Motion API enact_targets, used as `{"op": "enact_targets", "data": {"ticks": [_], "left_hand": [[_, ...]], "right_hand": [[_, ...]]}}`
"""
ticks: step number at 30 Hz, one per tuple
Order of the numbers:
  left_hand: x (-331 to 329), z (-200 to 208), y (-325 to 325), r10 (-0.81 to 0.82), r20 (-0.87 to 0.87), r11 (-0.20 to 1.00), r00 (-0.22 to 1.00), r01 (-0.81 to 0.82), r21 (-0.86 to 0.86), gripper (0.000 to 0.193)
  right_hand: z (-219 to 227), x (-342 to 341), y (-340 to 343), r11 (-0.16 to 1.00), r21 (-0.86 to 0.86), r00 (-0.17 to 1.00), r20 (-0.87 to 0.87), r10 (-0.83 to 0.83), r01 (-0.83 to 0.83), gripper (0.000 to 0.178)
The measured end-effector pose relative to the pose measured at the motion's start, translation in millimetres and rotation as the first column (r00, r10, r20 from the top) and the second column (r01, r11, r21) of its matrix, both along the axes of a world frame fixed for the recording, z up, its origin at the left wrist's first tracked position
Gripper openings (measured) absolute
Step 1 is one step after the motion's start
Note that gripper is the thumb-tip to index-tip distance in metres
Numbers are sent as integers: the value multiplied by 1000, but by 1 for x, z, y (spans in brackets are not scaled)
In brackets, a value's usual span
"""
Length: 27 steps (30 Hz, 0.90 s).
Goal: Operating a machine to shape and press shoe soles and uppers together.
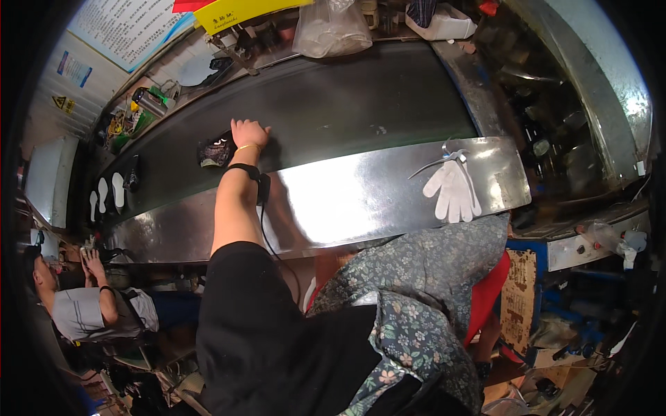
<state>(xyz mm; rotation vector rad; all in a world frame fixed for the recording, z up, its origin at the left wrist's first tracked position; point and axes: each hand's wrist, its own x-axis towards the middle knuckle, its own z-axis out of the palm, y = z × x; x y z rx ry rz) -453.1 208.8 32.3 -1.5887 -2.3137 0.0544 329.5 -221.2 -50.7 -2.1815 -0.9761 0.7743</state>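
Observation:
My left hand (250, 134) reaches far over a dark conveyor belt (340, 104), its fingers curled in. Right beside the hand and wrist lies a dark patterned shoe (215, 152) with light marks, partly hidden by the wrist. What the fingers hold, if anything, is hidden. A band with a small black box and a cable is on my forearm. Farther left on the belt are a black shoe (132, 173) and several white sole-shaped pieces (118, 190). My right hand is out of view.
A shiny metal ledge (333, 197) runs along the belt's near side. On it lie a white glove (452, 191) and a thin grey strap. Beyond the belt sit a plastic bag (333, 31) and a yellow box (239, 14). Another person (104, 305) sits at the left.

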Motion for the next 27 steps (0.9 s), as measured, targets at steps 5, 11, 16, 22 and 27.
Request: {"op": "enact_targets", "data": {"ticks": [5, 11, 16, 22, 27], "left_hand": [[3, -1, -29, 136, -39, 969, 990, -125, 211, 32], [-35, -39, -30, 285, 939, 626, 191, -779, -31, 82], [57, 0, -56, -103, 742, 989, -662, -147, 6, 37], [279, 72, -146, 42, 722, 904, -690, 334, 267, 66], [371, 112, -167, 104, 882, 418, -459, 825, 380, 64]], "right_hand": [[21, -21, 26, 990, -112, 993, 75, 95, -86, 32], [0, 7, 40, 957, -28, 944, 159, 288, -287, 27], [87, -9, 117, 920, 229, 898, 383, 216, -319, 24], [219, -145, 244, 687, 659, 815, -191, 547, -306, 48], [263, -150, 222, 595, 683, 875, 478, 74, -423, 34]]}}
